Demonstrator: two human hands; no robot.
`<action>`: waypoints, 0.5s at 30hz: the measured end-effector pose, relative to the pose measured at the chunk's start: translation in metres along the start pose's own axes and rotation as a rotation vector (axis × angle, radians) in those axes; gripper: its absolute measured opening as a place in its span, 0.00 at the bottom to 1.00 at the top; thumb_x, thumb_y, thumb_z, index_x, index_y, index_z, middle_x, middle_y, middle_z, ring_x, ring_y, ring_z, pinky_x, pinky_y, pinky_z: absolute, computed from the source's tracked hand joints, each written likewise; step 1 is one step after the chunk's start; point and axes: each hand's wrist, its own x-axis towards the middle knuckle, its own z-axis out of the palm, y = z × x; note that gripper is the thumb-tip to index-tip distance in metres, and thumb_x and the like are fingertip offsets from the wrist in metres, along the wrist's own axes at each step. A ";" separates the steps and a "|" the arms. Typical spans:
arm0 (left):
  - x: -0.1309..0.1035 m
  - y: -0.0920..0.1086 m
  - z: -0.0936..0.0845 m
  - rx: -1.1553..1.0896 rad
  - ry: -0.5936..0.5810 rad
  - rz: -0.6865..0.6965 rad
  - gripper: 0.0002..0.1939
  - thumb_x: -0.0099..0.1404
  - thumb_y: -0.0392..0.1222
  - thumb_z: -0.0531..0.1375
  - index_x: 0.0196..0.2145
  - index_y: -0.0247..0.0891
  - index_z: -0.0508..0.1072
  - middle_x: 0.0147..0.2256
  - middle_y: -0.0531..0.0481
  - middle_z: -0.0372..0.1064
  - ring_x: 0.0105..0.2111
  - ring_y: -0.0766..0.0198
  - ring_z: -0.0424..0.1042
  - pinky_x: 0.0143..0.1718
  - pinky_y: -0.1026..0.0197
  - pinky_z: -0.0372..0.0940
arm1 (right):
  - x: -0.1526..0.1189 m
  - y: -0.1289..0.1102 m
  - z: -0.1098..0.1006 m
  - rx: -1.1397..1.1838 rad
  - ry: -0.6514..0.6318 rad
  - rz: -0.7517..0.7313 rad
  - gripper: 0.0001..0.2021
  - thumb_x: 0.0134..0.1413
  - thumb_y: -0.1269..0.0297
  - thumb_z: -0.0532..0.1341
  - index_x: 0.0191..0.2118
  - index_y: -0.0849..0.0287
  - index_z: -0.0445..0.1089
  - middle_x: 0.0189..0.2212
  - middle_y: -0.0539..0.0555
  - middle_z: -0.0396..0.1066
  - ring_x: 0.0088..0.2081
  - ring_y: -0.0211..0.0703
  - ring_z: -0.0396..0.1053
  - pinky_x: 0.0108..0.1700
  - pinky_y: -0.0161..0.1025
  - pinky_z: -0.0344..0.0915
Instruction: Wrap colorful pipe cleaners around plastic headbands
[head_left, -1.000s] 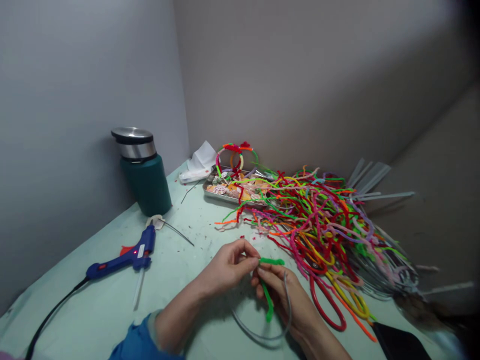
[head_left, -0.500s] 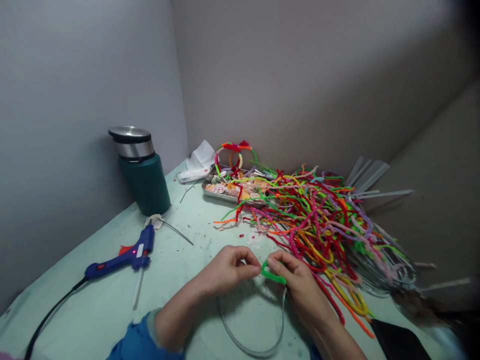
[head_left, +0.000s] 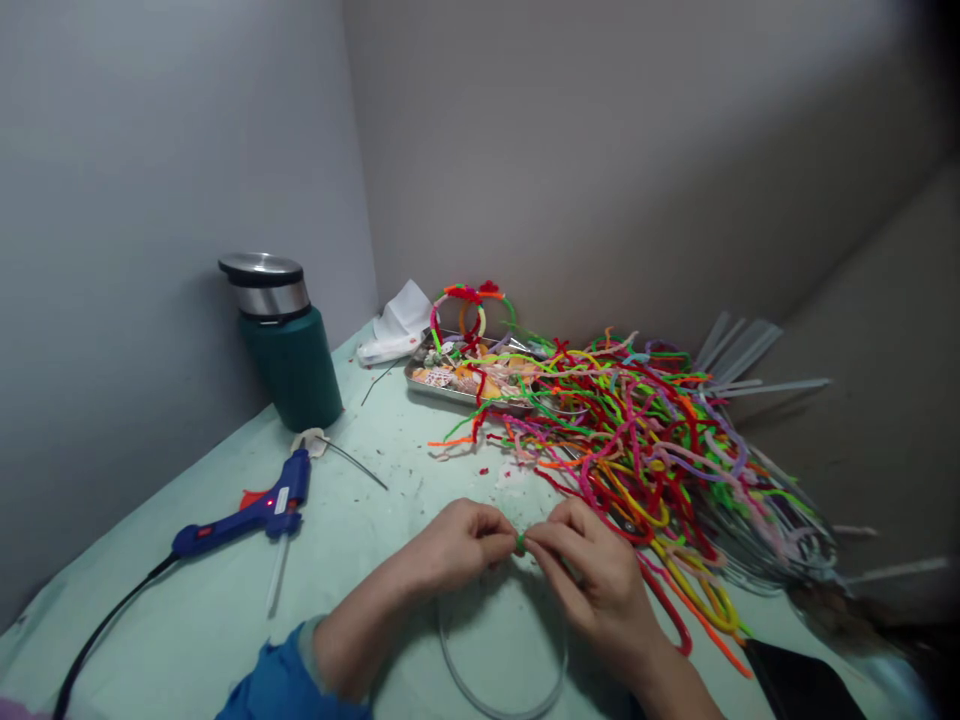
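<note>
Near the front of the table my left hand [head_left: 465, 545] and my right hand [head_left: 592, 570] almost touch at the fingertips, both closed in a pinch. Between them shows a small bit of green pipe cleaner [head_left: 520, 545]; the rest of it is hidden by the fingers. A thin grey hoop [head_left: 517, 715] hangs in a curve below the hands. Its upper ends run up behind the fingers, where the green piece sits. Whether my left fingers grip the hoop or only the pipe cleaner is hard to see.
On the left lie a blue hot glue gun [head_left: 255, 515] with its cord and a teal bottle [head_left: 296, 370]. Behind my hands stands a metal tray [head_left: 442, 393] with decorated hoops [head_left: 457, 290]. A tangled heap of pipe cleaners [head_left: 637, 430] and a black flat object [head_left: 799, 680] fill the right.
My right fingers have come left to meet my left fingertips. The green pipe cleaner's open loop has been drawn into a small bit between them.
</note>
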 end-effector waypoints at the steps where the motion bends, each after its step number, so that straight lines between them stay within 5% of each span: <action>1: 0.001 -0.001 0.000 -0.003 0.019 -0.012 0.10 0.54 0.42 0.56 0.26 0.31 0.73 0.19 0.56 0.58 0.20 0.71 0.53 0.21 0.66 0.48 | -0.001 0.000 0.001 -0.064 -0.026 -0.060 0.09 0.57 0.71 0.54 0.34 0.60 0.71 0.27 0.53 0.60 0.29 0.38 0.60 0.29 0.35 0.54; 8: 0.003 -0.002 0.001 -0.173 0.074 -0.077 0.14 0.54 0.46 0.59 0.27 0.30 0.73 0.18 0.57 0.56 0.19 0.73 0.49 0.21 0.66 0.44 | -0.003 -0.001 0.008 -0.349 -0.018 -0.237 0.10 0.55 0.74 0.53 0.33 0.61 0.72 0.25 0.53 0.62 0.26 0.38 0.57 0.27 0.36 0.50; 15: 0.002 0.000 -0.004 -0.224 0.082 -0.048 0.19 0.50 0.52 0.64 0.28 0.29 0.74 0.19 0.55 0.59 0.21 0.72 0.52 0.23 0.66 0.46 | -0.004 0.002 0.002 -0.135 0.174 -0.209 0.10 0.53 0.65 0.60 0.42 0.59 0.71 0.32 0.56 0.64 0.35 0.44 0.62 0.35 0.41 0.58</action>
